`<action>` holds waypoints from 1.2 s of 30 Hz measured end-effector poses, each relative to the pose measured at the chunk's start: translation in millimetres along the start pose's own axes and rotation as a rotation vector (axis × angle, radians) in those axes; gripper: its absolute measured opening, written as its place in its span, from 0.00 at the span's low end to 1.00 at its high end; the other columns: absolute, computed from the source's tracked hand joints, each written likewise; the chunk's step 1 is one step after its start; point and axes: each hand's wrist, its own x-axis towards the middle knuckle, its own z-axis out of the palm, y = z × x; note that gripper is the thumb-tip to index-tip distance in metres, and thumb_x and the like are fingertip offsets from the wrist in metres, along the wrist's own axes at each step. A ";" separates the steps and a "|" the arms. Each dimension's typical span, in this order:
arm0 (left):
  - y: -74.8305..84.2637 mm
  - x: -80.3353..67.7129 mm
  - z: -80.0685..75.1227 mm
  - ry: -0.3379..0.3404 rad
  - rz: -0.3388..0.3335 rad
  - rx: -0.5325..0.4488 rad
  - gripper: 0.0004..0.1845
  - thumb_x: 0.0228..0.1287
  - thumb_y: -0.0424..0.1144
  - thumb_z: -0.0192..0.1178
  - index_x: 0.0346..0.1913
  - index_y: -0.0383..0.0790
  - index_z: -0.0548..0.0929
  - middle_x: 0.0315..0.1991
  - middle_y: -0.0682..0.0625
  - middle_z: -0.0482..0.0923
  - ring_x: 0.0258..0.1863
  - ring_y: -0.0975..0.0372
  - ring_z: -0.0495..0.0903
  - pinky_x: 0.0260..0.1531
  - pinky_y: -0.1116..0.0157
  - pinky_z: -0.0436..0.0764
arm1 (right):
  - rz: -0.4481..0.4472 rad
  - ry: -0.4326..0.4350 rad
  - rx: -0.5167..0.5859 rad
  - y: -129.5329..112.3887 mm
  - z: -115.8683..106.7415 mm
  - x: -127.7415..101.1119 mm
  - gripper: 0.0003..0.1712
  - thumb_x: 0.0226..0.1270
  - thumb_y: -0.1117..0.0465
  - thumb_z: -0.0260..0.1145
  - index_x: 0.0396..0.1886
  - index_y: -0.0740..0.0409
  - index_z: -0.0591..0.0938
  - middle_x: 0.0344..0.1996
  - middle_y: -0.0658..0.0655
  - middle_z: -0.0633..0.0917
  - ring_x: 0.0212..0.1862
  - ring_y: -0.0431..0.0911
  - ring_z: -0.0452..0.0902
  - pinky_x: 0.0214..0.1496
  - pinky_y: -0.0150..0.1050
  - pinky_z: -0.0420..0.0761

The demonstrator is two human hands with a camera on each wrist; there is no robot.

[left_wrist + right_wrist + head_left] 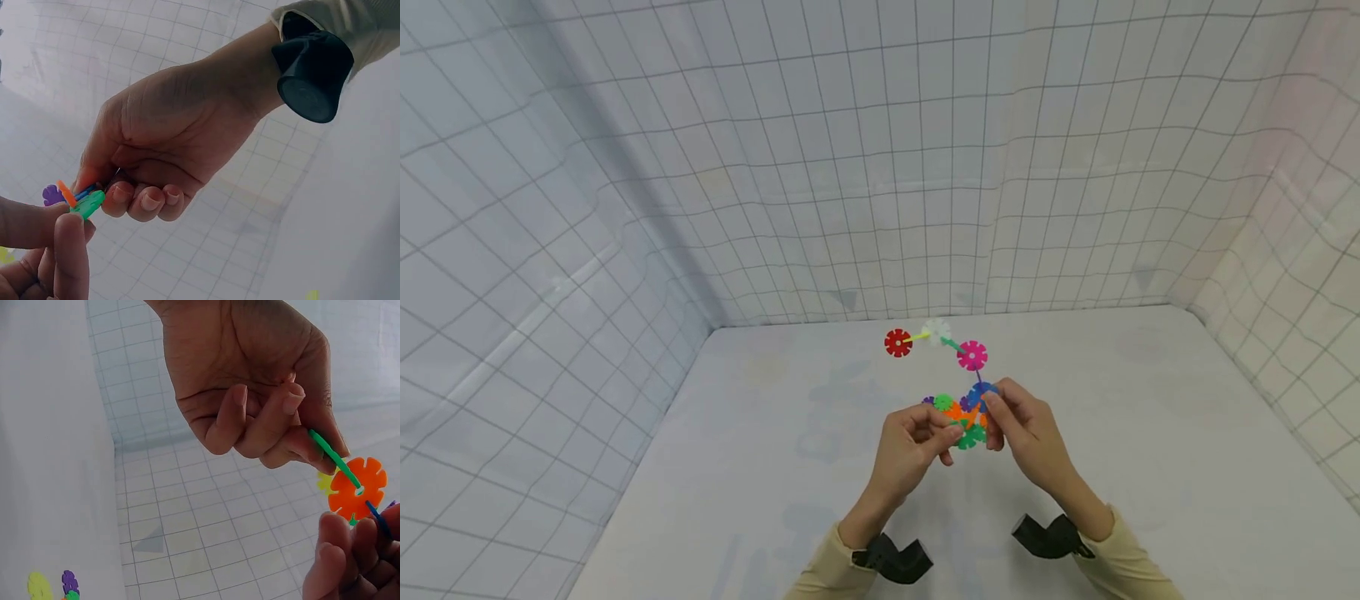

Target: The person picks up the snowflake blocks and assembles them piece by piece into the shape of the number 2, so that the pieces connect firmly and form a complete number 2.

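A toy assembly of colourful plastic discs joined by thin sticks is held above the white table (1150,433). From it a chain rises: a blue disc (981,392), a pink disc (972,355), a white disc (936,331) and a red disc (897,342). My left hand (950,433) pinches a green stick (331,456) that is plugged into the orange disc (357,487). My right hand (992,410) pinches the cluster at the blue disc, with its fingers (350,550) just under the orange disc. A green disc (972,435) sits between both hands.
White cloth with a grey grid (880,167) walls the table on three sides. A loose yellow disc (39,585) and a purple disc (69,581) lie on the table below the hands. Black camera mounts sit on both wrists.
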 end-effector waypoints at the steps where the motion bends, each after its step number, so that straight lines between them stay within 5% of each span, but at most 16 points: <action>1: 3.9 -0.4 0.0 -0.008 0.014 0.019 0.05 0.60 0.25 0.62 0.28 0.25 0.79 0.22 0.39 0.79 0.15 0.62 0.76 0.22 0.66 0.79 | 0.010 -0.010 -0.002 -1.0 -0.9 0.6 0.11 0.72 0.74 0.49 0.28 0.63 0.71 0.15 0.54 0.72 0.15 0.46 0.70 0.17 0.38 0.73; 10: 21.6 -2.7 -3.7 0.042 0.101 0.116 0.04 0.59 0.25 0.63 0.28 0.27 0.80 0.20 0.42 0.77 0.14 0.48 0.76 0.19 0.68 0.77 | 0.058 -0.259 0.139 12.5 -8.2 3.2 0.10 0.74 0.73 0.47 0.35 0.62 0.74 0.24 0.56 0.77 0.21 0.48 0.77 0.21 0.41 0.77; 15: 19.9 -1.5 -6.8 0.050 0.082 0.121 0.05 0.59 0.26 0.64 0.28 0.28 0.80 0.19 0.45 0.76 0.12 0.53 0.72 0.15 0.70 0.74 | 0.052 -0.347 0.178 20.8 -6.4 1.6 0.08 0.71 0.73 0.53 0.40 0.62 0.77 0.25 0.58 0.79 0.22 0.47 0.77 0.21 0.41 0.78; 22: 11.3 1.3 -8.2 0.066 0.071 0.120 0.05 0.59 0.29 0.65 0.29 0.28 0.83 0.18 0.47 0.76 0.11 0.66 0.68 0.14 0.70 0.72 | 0.029 -0.350 0.168 15.4 -3.0 2.6 0.07 0.69 0.76 0.52 0.37 0.67 0.76 0.22 0.60 0.78 0.21 0.45 0.76 0.20 0.40 0.77; 29: 11.1 4.0 -4.6 0.084 0.088 0.088 0.05 0.60 0.29 0.64 0.34 0.27 0.83 0.23 0.41 0.80 0.13 0.65 0.72 0.18 0.69 0.76 | 0.009 -0.289 0.146 18.8 -2.2 3.1 0.08 0.70 0.77 0.50 0.38 0.65 0.75 0.22 0.59 0.77 0.21 0.45 0.76 0.19 0.40 0.76; 36: -38.9 16.7 -6.6 0.140 0.074 0.027 0.13 0.70 0.37 0.55 0.34 0.30 0.83 0.27 0.41 0.81 0.18 0.45 0.75 0.19 0.71 0.71 | 0.077 -0.215 0.109 -0.9 0.2 5.3 0.05 0.71 0.74 0.51 0.37 0.69 0.74 0.20 0.61 0.77 0.19 0.46 0.76 0.19 0.44 0.77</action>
